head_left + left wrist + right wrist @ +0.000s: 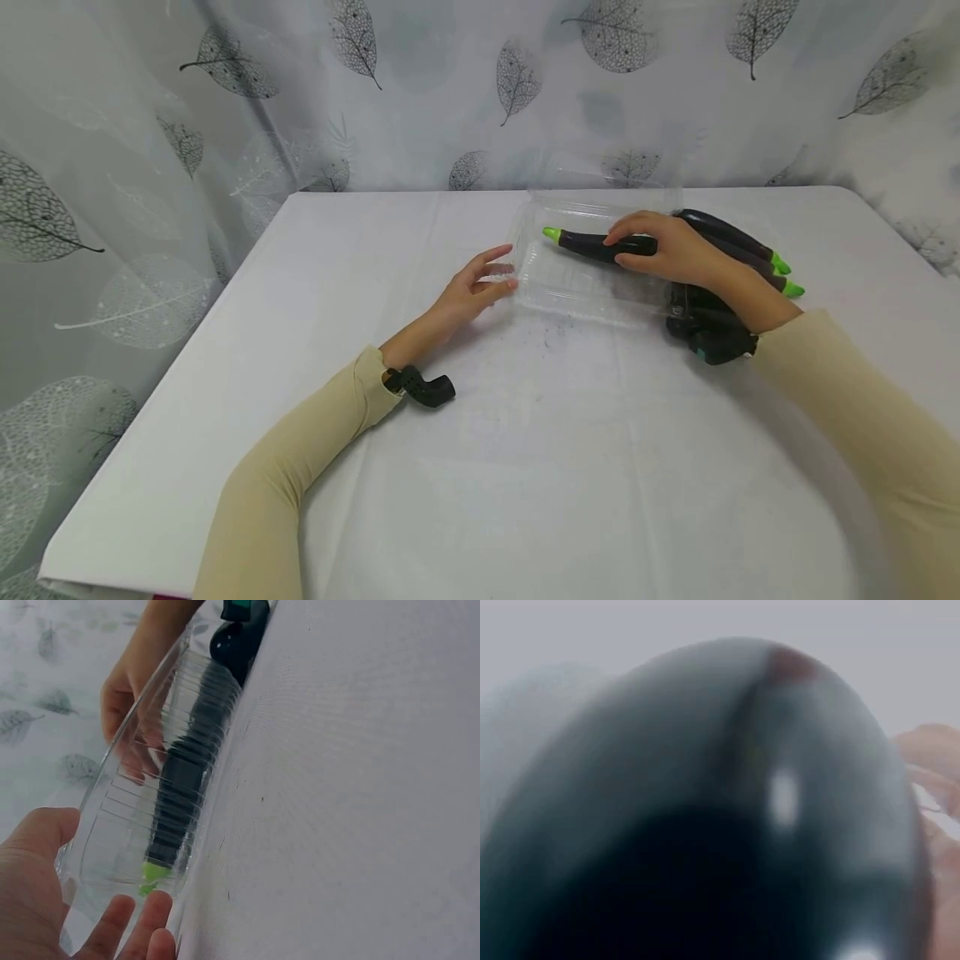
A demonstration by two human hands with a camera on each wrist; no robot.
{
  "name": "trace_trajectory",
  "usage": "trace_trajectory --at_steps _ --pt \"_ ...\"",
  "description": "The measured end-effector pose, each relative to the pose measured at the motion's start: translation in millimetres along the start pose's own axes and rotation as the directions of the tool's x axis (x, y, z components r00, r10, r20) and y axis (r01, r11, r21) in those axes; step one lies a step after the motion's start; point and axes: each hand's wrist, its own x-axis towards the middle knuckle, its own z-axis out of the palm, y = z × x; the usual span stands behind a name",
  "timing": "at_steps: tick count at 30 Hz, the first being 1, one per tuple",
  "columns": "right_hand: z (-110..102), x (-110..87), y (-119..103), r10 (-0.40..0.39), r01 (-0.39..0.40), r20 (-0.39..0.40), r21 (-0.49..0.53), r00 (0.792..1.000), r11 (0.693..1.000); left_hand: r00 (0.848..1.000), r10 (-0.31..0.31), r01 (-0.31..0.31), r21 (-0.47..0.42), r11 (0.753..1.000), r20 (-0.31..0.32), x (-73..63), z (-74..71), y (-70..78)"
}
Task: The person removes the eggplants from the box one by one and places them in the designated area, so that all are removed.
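Note:
My right hand [667,246] grips a dark eggplant [577,244] with a bright green stem end, fingers over the top and thumb along the near side. The eggplant lies lengthwise within a clear plastic container [562,305], its green end pointing left. At the container's left end is my left hand [465,296], fingers spread loosely and thumb at the rim [94,784]. Through the ribbed wall, the left wrist view shows the eggplant [180,780] inside. A blurred, glossy dark eggplant end [705,750] fills most of the right wrist view.
More eggplants [723,227] lie to the right of the container, green ends pointing right, partly hidden by my right forearm. A white cloth [510,483] covers the table. Behind it hangs a leaf-patterned curtain [420,108]. Black wrist cameras [427,389] sit at both sleeves.

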Motion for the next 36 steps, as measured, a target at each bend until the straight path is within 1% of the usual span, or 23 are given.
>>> trace_trajectory --at_steps 2,8,10,16,20,27,36 --pt "0.2 0.9 1.6 0.014 -0.014 0.01 -0.012 1.0 1.0 1.0 0.0 0.0 -0.003 1.0 -0.002 -0.2 0.0 0.2" --pt "0.3 1.6 8.1 0.105 -0.103 0.037 -0.049 0.994 0.993 1.0 0.013 -0.013 0.01 1.0 0.0 -0.8 -0.7 3.0" --pt "-0.2 2.0 9.8 0.122 -0.119 0.044 -0.063 0.992 0.991 1.0 0.018 -0.018 0.013 1.0 -0.002 -0.6 -0.9 3.6" --pt "-0.7 6.8 9.9 0.134 -0.126 0.088 -0.094 0.987 0.988 1.0 0.017 -0.017 0.017 1.0 -0.014 0.2 -1.7 3.7" --pt "0.1 7.1 8.7 0.153 -0.145 0.104 -0.084 0.983 0.986 1.0 0.013 -0.013 0.019 1.0 -0.012 0.2 -1.9 3.4" --pt "2.2 3.0 9.2 0.147 -0.141 0.087 -0.071 0.985 0.987 1.0 0.013 -0.013 0.016 1.0 0.005 0.8 -1.8 1.0" --pt "3.9 -1.9 7.8 0.142 -0.139 0.051 -0.054 0.989 0.989 1.0 0.016 -0.016 0.006 1.0 0.003 0.1 -0.8 0.1"
